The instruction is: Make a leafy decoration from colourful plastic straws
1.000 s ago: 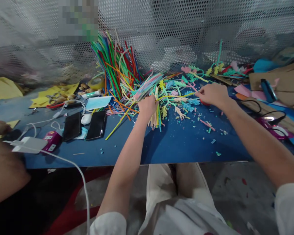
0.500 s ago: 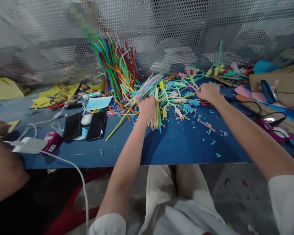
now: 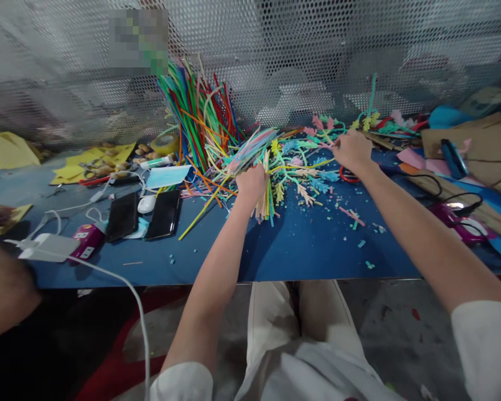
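head view: the left hand [image 3: 253, 181] is closed in a fist around a bundle [image 3: 256, 147] of thin, smooth pastel sticks, fanning up and left above the fist with short ends poking below it over the blue table [image 3: 300, 250]. the right hand [image 3: 353, 150] lies knuckles up with fingers curled, its fingertips in a heap of fuzzy, branched twigs [image 3: 313, 161] in pink, teal and yellow; whether it grips one i cannot tell. red-handled scissors [image 3: 349, 177] lie just under that wrist. a tall sheaf of long bright straws [image 3: 196, 111] leans on the perforated metal screen [image 3: 275, 50]. small cut scraps [image 3: 357, 223] dot the tabletop. two flat black phones [image 3: 144, 214] lie left.
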Tool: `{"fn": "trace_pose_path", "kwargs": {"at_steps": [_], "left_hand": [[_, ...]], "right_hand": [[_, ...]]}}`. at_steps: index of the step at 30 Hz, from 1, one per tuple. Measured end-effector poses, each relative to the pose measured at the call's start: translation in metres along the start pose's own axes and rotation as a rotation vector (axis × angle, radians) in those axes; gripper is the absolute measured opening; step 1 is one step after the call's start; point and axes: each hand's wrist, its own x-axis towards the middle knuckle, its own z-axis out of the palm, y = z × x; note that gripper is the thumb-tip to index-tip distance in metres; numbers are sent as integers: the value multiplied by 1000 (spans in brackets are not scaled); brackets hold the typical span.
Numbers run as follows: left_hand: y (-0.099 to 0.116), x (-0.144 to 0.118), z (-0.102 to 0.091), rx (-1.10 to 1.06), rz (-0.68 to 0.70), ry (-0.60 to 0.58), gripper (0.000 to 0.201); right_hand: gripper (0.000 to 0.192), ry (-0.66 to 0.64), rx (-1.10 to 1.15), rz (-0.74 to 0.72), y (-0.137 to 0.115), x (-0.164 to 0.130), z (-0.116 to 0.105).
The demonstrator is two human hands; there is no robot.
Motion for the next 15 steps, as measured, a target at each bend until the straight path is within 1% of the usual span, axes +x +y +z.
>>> {"fn": "trace_pose_path", "kwargs": {"at_steps": [1, 3, 5, 9, 12, 15], "left_hand": [[0, 0, 0, 0, 0, 1, 37], [1, 0, 1, -2, 1, 6, 40], [1, -1, 1, -11, -1, 16, 41], [2, -4, -2, -31, -26, 67, 40], [2, -4, -5, -31, -55, 103, 39], [3, -3, -8, -31, -105, 137, 38]], "right_hand": [[36, -5, 26, -55, -9, -1, -2], [33, -79, 72, -155, -27, -1, -5], [31, -154, 104, -198, -43, -2, -5], [33, -235, 84, -131, -62, 3, 5], [37, -276, 86, -65, -66, 11, 16], [45, -336, 123, -55, -64, 22, 24]]}}
